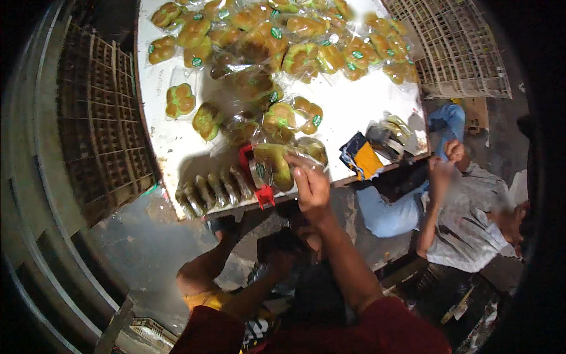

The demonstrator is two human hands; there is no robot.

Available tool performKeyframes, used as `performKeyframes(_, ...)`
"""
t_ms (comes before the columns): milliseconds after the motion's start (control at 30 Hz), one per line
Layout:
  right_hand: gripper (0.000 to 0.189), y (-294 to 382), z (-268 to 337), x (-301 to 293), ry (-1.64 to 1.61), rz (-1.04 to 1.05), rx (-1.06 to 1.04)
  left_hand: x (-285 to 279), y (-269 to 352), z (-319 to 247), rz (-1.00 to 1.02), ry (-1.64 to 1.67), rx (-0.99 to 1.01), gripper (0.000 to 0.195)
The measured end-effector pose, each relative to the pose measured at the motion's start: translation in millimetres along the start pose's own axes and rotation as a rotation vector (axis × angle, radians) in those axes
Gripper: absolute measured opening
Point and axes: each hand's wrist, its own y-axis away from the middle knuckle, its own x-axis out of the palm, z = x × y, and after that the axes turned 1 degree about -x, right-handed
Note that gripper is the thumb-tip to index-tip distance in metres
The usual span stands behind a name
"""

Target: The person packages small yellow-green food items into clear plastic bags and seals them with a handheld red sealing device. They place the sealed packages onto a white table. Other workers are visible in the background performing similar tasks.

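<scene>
My right hand (311, 183) pinches a bagged bread roll (281, 166), brown and green in a clear plastic bag. The bag lies against a red device (265, 196), perhaps a bag sealer, at the near edge of the white table (345, 101). My left hand (283, 261) is low and in shadow below the table edge, near a dark object; its fingers are hard to make out. Left of the red device, several bagged rolls (212, 192) stand in a row. Beyond my right hand lie more bagged rolls (278, 117), some with green oval stickers.
Plastic lattice crates (460, 48) stand at the right, and more crates (101, 124) at the left. A navy and yellow cloth (363, 155) and clear plastic bags (389, 135) lie on the table's right part. A person in a grey shirt (468, 217) sits at the right.
</scene>
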Motion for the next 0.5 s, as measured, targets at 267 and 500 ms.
performKeyframes(267, 0.034, 29, -40, -16, -0.318, -0.086, -0.065, 89, -21, 41, -0.021, -0.081, 0.136, 0.026)
performKeyframes(500, 0.029, 5, -33, 4, -0.207, -0.079, -0.169, 31, -56, 59, 0.029, -0.041, 0.118, 0.028)
